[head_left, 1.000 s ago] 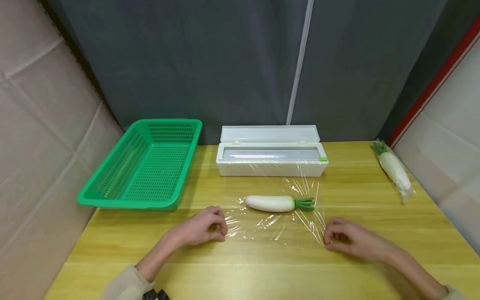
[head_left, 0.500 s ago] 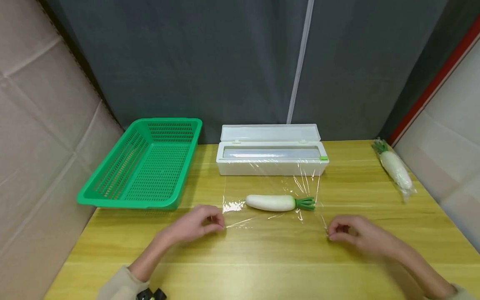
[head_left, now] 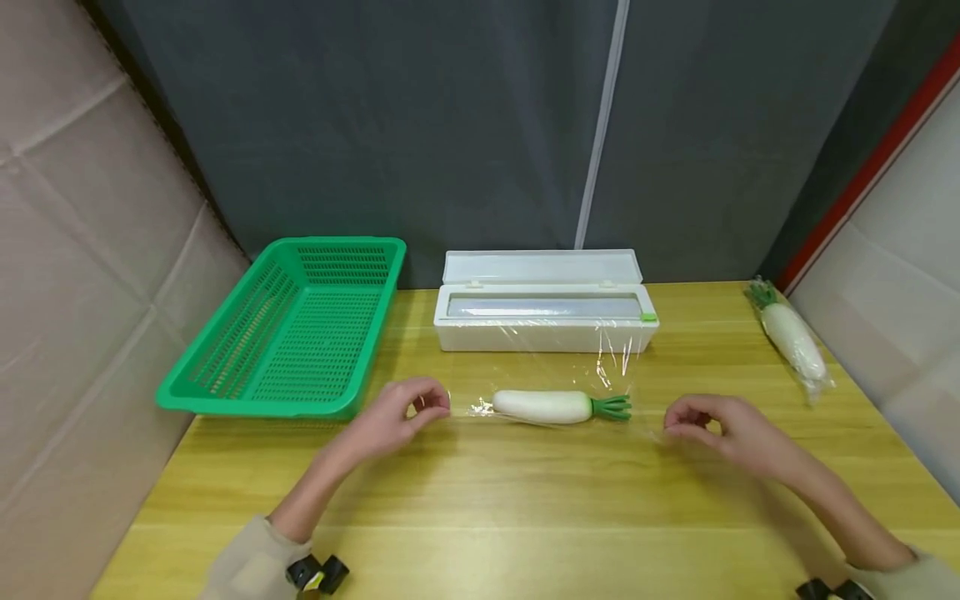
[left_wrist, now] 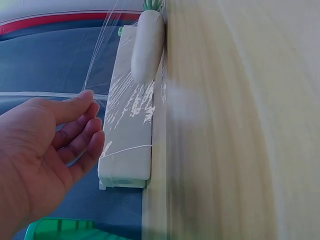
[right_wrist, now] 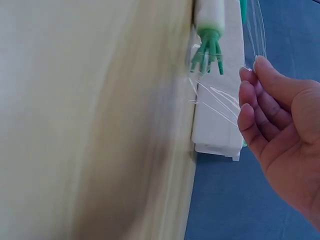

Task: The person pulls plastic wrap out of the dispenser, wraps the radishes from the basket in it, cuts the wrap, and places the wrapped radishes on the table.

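Observation:
A white radish (head_left: 542, 407) with short green stems lies on a sheet of clear cling film (head_left: 555, 367) that runs out of a white dispenser box (head_left: 547, 336) with its lid raised. My left hand (head_left: 405, 414) pinches one front corner of the film between thumb and forefinger, left of the radish's tip. On the stem side, my right hand (head_left: 723, 429) pinches the other corner the same way. Both wrist views show the film's edge stretched taut from the fingertips, lifted beside the radish (left_wrist: 148, 47). The film is so transparent that much of its outline is lost.
A green plastic basket (head_left: 352, 400) stands at the left of the wooden table (head_left: 480, 533). Near the right edge lies another radish (head_left: 793, 340), wrapped in film. A dark curtain (head_left: 375, 125) hangs behind, with pale walls (head_left: 90, 333) on both sides.
Both hands have moved away from the body, toward the dispenser, carrying the film's front edge up and back to the radish. The radish, box and basket have stayed put.

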Demonstrator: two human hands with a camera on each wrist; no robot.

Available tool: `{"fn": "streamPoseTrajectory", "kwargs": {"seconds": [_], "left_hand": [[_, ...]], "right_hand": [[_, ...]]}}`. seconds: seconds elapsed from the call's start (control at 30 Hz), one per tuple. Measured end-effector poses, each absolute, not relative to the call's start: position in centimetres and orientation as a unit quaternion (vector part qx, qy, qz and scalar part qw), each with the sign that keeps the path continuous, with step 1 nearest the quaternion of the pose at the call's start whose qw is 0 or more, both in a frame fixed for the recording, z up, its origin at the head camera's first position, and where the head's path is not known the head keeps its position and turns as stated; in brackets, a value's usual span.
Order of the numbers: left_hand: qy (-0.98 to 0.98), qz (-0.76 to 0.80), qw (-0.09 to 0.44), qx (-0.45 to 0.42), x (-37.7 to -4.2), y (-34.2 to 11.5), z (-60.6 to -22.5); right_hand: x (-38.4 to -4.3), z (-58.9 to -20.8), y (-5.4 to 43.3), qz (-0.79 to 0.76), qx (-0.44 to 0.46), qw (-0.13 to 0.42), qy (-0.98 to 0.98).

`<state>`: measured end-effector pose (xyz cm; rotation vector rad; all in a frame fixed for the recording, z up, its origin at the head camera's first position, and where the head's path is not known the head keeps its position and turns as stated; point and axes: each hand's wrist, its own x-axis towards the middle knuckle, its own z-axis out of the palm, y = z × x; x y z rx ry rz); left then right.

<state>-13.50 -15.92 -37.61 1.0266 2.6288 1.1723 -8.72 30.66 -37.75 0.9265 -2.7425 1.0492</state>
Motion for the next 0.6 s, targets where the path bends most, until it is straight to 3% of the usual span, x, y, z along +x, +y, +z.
{"fn": "streamPoseTrajectory", "kwargs": {"seconds": [0.33,0.6], "left_hand": [[0.866,0.409,-0.043,0.284,-14.8,-14.7,-37.5],[0.871,0.426,-0.063,0.238,-16.0,-13.8,-38.2]], "right_hand": [[-10.4,-36.6,30.5,0.336,0.237,0.063,-0.909],[-11.7,-37.3,30.3,0.357,0.196,0.052,-0.912]]}}
